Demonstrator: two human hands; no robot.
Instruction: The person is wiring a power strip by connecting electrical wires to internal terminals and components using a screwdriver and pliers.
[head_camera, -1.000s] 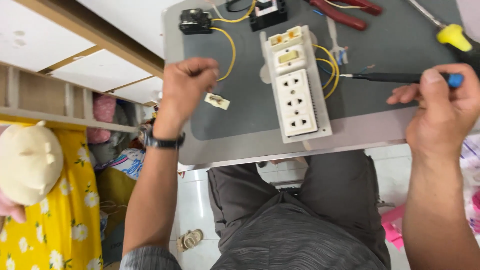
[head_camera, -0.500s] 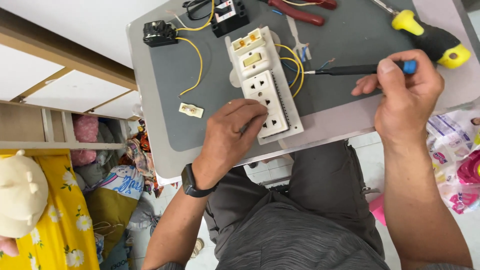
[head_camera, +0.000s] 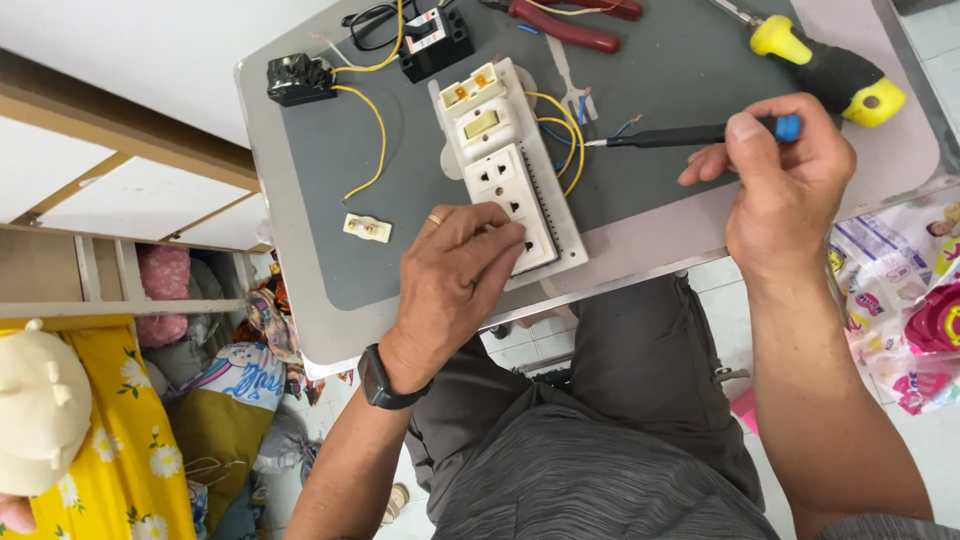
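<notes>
2 pliers (head_camera: 570, 22), yellow-handled screwdriver (head_camera: 828, 68) beyond socket panel (head_camera: 503, 165).

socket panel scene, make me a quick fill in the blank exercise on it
1. The left hand rests on the near end of the white ____ panel.
2. The right hand holds a thin screwdriver with a ____ cap.
3. The wires running from the black part are ____.
4. A black ____ sits on the left wrist.

Missing words: socket; blue; yellow; watch
</notes>
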